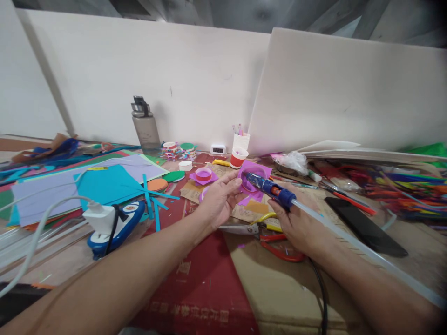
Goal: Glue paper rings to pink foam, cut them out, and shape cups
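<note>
The right hand [291,223] grips a blue glue gun [270,188], long axis slanting forward-left, nozzle toward purple paper [258,171], which left-hand [223,197] fingers appear to pinch.

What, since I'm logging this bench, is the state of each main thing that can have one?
glue gun: gripped in the right hand
glue stick: inserted, long end sticking out behind
left hand: at the purple ring, grip unclear
scissors: lying down, open or shut unclear
bottle: upright, lid on
phone: lying flat, screen dark
charger: plugged into the power strip
white cup: upright, holding pens
</note>
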Motion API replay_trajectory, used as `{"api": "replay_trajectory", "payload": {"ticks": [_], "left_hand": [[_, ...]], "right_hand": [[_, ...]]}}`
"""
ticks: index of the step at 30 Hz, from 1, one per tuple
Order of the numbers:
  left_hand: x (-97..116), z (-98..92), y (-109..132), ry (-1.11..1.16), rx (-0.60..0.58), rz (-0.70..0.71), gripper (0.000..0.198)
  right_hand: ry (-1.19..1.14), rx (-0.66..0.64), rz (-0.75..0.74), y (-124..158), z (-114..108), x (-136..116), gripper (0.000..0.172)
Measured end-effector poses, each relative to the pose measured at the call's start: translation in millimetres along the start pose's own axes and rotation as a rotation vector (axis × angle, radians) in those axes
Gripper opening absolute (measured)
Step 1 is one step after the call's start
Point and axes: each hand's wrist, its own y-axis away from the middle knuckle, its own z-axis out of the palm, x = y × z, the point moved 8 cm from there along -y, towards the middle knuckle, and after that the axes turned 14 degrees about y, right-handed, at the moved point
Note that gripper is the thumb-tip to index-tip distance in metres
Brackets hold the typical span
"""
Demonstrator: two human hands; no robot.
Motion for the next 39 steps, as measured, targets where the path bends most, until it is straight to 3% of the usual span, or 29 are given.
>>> {"api": "replay_trajectory", "payload": {"ticks": [11,19,28,33,39], "left_hand": [[6,0.2,0,-0.057,-0.019,0.125,0.036],[8,0.9,3,-0.108,-0.009,0.166,0.038],[24,3.2,1,-0.398,-0.038,0.341,0.033],[15,2.2,-3,-0.274,-0.081,0.229,0.039],[12,-3.6,-3,-0.198,-0.017,0.194,0.035]], "right_hand": [[-0.054,0.016,0.093,3,3,7,0.028],[0.011,0.065,0.009,3,-1,-1,0.019],[-0.004,0.070,0.001,6,2,2,0.020],[-0.044,0.037,-0.020,5,5,2,0.020],[-0.051,0.040,-0.044,6,8,4,0.024]]}}
